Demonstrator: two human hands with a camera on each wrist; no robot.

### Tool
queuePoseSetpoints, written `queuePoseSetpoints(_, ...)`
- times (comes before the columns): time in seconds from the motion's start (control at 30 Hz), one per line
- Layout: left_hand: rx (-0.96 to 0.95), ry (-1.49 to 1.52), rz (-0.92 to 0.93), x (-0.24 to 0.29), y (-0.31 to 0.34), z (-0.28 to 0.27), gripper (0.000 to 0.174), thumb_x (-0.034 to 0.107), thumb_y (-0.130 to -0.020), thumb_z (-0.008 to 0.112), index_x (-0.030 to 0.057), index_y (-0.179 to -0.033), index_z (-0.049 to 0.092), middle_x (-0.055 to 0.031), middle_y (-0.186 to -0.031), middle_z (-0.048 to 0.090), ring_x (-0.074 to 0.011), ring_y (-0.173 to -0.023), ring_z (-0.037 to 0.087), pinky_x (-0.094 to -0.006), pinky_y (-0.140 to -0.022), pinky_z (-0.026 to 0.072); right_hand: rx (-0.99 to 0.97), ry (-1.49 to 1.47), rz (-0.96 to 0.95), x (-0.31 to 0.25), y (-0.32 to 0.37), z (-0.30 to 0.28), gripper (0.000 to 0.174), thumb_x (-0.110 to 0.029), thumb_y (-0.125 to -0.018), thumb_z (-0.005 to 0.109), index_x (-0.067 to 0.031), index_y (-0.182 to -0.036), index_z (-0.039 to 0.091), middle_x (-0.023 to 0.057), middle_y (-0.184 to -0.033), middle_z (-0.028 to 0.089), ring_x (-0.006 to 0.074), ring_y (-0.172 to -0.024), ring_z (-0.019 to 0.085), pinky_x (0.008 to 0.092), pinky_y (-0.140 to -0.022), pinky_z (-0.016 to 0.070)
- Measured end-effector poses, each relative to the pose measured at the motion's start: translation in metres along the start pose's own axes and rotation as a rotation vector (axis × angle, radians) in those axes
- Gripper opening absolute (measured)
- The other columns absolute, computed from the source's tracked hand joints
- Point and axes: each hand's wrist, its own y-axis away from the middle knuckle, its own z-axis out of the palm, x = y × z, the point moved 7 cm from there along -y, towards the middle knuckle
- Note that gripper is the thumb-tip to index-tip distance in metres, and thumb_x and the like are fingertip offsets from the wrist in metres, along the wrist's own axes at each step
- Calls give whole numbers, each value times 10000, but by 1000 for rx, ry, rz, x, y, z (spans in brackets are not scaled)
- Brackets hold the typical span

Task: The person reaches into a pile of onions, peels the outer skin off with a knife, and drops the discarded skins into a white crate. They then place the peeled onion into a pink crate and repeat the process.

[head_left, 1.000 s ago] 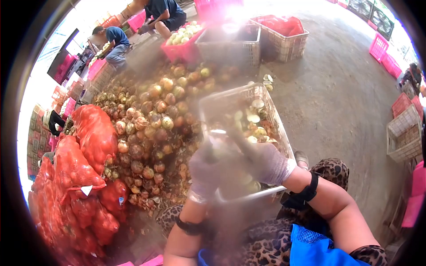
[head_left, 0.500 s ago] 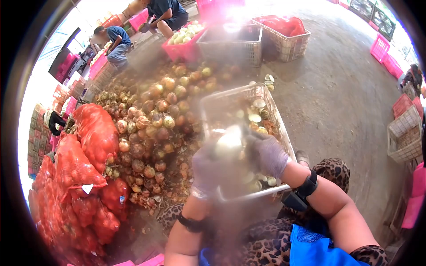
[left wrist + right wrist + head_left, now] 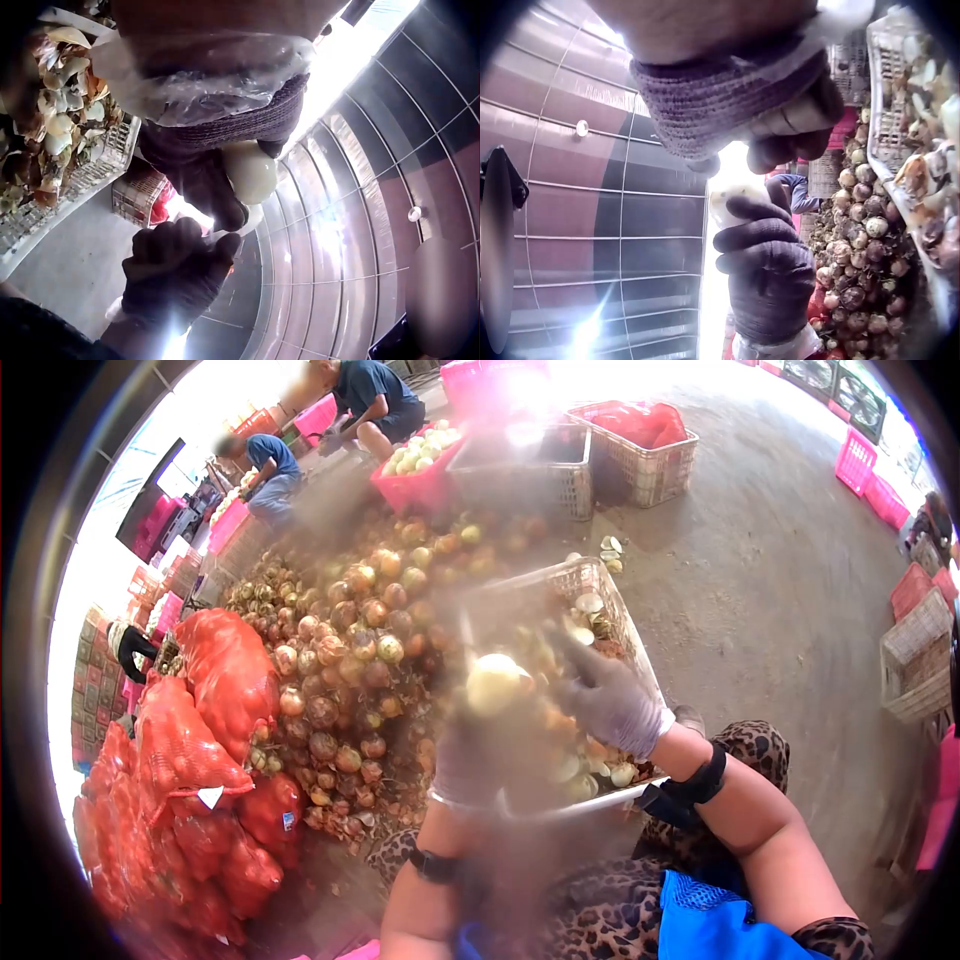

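Note:
My gloved left hand [image 3: 465,760] holds a pale peeled onion [image 3: 495,682] over the near left part of a white crate [image 3: 640,650]. In the left wrist view the onion [image 3: 251,172] sits between the fingers and thumb. Just to its right, my gloved right hand [image 3: 620,705] is over the crate, apart from the onion in the head view. The right wrist view shows its fingers curled by a pale, grooved, handle-like piece [image 3: 784,124]; no blade shows. Peeled skins and onion scraps [image 3: 585,620] lie in the crate. Haze blurs the middle of the head view.
A large heap of unpeeled onions [image 3: 370,630] lies left of the crate. Red mesh sacks [image 3: 225,680] are stacked at far left. Beyond the heap, a pink crate [image 3: 415,485] holds peeled onions, beside a pale crate [image 3: 645,470] with red mesh. Two people [image 3: 275,475] work at the back left.
The hands were close together over the crate. Now the right hand has drawn away to the right, and the onion shows plainly in the left. The head view has shifted slightly.

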Motion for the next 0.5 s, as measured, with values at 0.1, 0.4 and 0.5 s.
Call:
queuePoseSetpoints(0.1,18,-251,39,-9,-8,-15,704,608,-831,591,10,-1198,529,-103,-913,651,-190,-586,613,-291,-481,537,-148,-98,154,-12,1,13,453,-236,-826,657,-65,-1232,551,125,-975,638,208,-790,631,321,-743,522)
queuePoseSetpoints(0.4,4,-584,151,-4,-13,-19,852,754,-699,612,35,-1148,535,-70,-832,631,-155,-537,551,-263,-430,472,-66,-415,386,23,15,25,429,-186,-819,639,-10,-1200,552,121,-853,666,178,-766,644,307,-701,518)
queuePoseSetpoints(0.5,48,-359,45,-13,-11,-19,827,760,-682,622,50,-1100,556,-50,-718,611,-149,-519,544,-251,-417,464,-69,-62,220,17,22,24,604,-153,-811,638,-30,-1350,394,120,-877,669,199,-775,652,321,-695,523)
